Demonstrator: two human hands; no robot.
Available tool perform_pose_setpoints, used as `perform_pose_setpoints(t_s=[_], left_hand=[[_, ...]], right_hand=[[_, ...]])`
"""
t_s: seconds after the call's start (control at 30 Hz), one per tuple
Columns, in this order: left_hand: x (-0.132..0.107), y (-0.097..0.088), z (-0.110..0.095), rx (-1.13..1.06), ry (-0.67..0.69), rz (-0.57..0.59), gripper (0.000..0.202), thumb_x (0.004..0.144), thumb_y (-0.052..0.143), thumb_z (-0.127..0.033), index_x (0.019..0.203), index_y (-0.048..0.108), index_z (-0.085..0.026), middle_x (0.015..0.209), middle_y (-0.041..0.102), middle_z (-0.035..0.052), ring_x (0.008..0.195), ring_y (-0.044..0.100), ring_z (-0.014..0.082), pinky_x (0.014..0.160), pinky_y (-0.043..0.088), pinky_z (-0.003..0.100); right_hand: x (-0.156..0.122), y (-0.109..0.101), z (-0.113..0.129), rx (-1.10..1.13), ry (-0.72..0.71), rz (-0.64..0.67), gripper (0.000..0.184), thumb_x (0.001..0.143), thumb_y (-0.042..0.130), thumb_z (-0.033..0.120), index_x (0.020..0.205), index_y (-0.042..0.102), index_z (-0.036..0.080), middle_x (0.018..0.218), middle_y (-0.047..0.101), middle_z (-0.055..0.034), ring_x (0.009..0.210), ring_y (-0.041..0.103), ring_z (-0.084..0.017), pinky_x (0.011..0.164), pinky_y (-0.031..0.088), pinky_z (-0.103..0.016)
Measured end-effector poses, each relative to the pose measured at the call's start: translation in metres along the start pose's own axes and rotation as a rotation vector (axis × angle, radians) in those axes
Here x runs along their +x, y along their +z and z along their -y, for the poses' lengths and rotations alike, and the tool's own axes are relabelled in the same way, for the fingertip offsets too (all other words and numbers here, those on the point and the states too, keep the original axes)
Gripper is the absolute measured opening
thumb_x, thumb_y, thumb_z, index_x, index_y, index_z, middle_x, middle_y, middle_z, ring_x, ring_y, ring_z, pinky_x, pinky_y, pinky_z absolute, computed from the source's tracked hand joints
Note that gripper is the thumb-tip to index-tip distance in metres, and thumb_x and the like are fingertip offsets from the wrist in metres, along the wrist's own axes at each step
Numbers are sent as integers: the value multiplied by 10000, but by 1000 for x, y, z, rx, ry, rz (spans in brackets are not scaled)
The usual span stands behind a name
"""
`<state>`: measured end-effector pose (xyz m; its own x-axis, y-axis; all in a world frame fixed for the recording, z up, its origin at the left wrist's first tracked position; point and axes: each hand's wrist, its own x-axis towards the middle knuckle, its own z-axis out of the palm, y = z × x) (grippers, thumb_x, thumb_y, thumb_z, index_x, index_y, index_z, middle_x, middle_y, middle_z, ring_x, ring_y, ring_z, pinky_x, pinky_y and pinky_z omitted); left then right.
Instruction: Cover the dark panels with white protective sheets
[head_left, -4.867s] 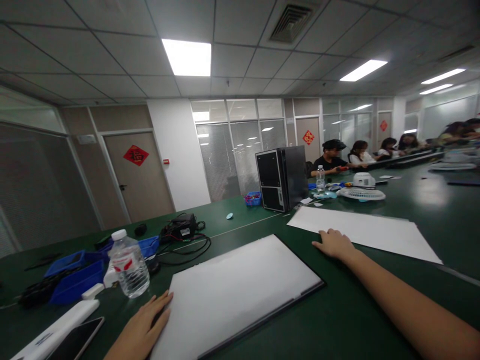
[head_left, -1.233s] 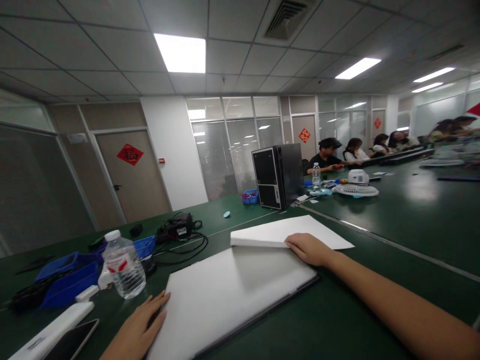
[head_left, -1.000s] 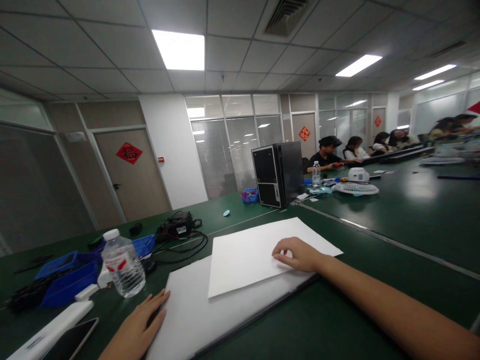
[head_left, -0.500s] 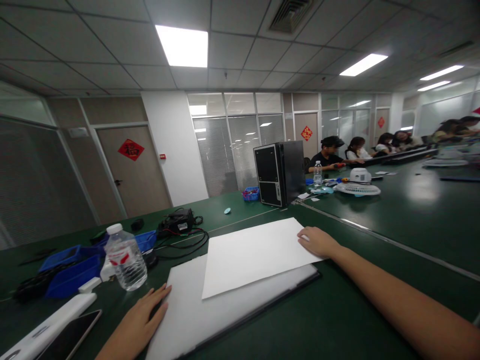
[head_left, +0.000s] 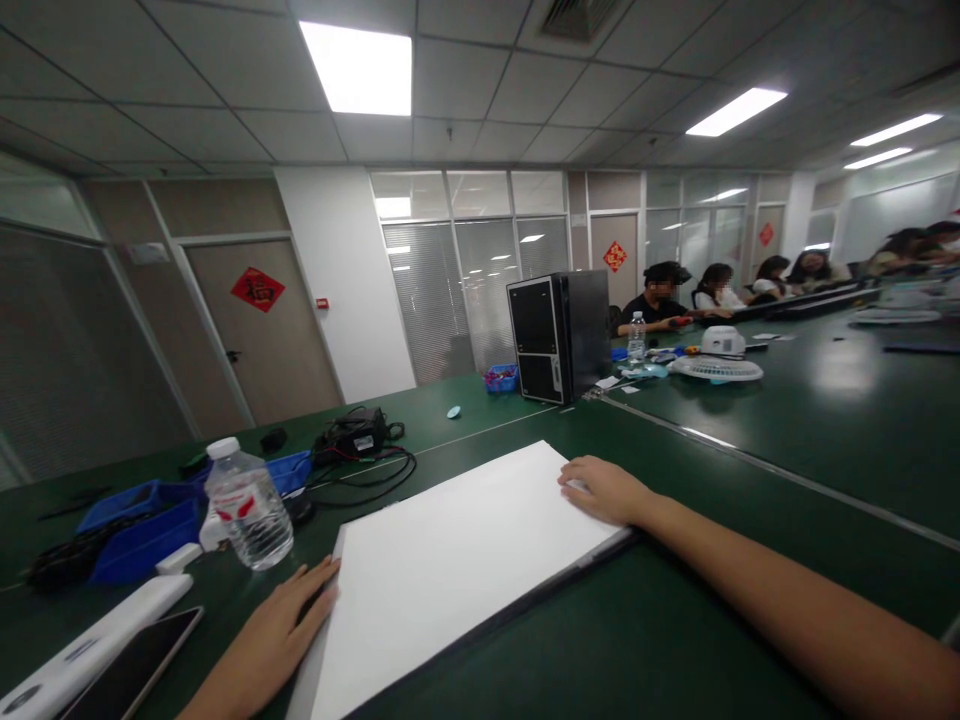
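A large white sheet [head_left: 442, 560] lies over a flat panel with a dark edge [head_left: 517, 600], covering most of its pale surface. A strip of the panel still shows along the left side and near the right end. My right hand [head_left: 604, 490] holds the sheet at its right edge, fingers bent over the top; its thumb is hidden. At the panel's left edge rests my left hand [head_left: 277, 635], fingers stretched out and touching the border, holding nothing. A water bottle [head_left: 251, 510] stands just beyond the left hand.
At left are a phone [head_left: 135, 665], a long white device [head_left: 97, 645] and blue trays [head_left: 146, 545]. A black adapter with cables [head_left: 360, 435] lies behind. A computer tower [head_left: 559, 340] stands farther back. Several people sit at the far right, near a white fan [head_left: 716, 368].
The white sheet has slid left and toward me, from askew to nearly lined up with the panel. My right hand moved left with it; my left hand stayed at the panel's edge.
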<state>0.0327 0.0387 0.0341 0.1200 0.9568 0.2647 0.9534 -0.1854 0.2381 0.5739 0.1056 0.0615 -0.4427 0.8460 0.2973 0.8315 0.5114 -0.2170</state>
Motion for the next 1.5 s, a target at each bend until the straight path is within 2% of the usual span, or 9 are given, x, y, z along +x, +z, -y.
perform_pose_setpoints(t_s=[0.17,0.3,0.53,0.87,0.97,1.1,1.23,1.37,1.5], left_hand=[[-1,0,-1,-1,-11,6,599,905,514,-560,1380,646,-220,1455,610,34,1390,522,318,1160,451,471],[-1,1,-1,-2,-15,0,605,889,542,-565,1377,648,-223,1449,619,39,1390,521,325,1158,454,479],[0,1,-1,2,-10,7,609,893,524,-569,1373,653,-216,1454,613,42,1404,505,323,1169,440,484],[1,2,-4,23,-33,-6,638,885,505,-582,1372,652,-198,1440,627,64,1390,525,328,1152,458,478],[1,2,-5,35,-52,-12,657,884,490,-596,1363,658,-179,1431,634,89,1376,539,345,1153,450,506],[2,3,-5,54,-71,-4,704,888,472,-607,1376,641,-128,1460,600,137,1387,523,354,1163,430,517],[2,3,-6,74,-80,19,720,894,451,-611,1391,627,-121,1502,552,147,1414,488,348,1167,422,516],[0,1,-11,83,-68,42,724,905,423,-602,1409,610,-117,1496,556,145,1414,488,352,1168,416,527],[0,-2,-16,91,-64,56,724,905,415,-590,1407,609,-104,1493,559,147,1417,483,357,1172,409,531]], right_hand=[[-1,3,2,86,-25,-26,488,965,505,414,1402,597,217,1388,645,-102,1246,601,-276,1071,462,-428],[-2,1,3,119,-27,-47,505,966,491,374,1449,551,238,1302,701,-83,1130,669,-254,998,507,-403],[-3,-4,5,98,17,-69,486,953,490,339,1411,596,214,1228,737,-88,1018,707,-243,920,525,-375],[-4,-5,2,71,-37,-71,442,974,473,373,1357,644,233,1236,737,-74,1045,703,-244,930,524,-365],[-1,-2,-1,-35,56,-98,450,985,446,375,1367,636,231,1320,696,-81,1178,651,-261,1015,486,-390],[2,1,-5,-169,292,-100,442,977,452,399,1282,696,192,1162,748,-148,1076,684,-313,930,510,-434],[0,1,-4,-150,235,-45,423,972,466,414,1284,696,243,1113,763,-119,1031,697,-300,906,511,-418],[-1,4,-5,-2,246,-62,576,954,513,435,1479,523,199,1169,752,-133,1108,676,-320,962,491,-448],[3,9,-15,479,393,-229,517,877,636,365,1364,627,193,995,794,-92,1013,714,-293,990,482,-440]])
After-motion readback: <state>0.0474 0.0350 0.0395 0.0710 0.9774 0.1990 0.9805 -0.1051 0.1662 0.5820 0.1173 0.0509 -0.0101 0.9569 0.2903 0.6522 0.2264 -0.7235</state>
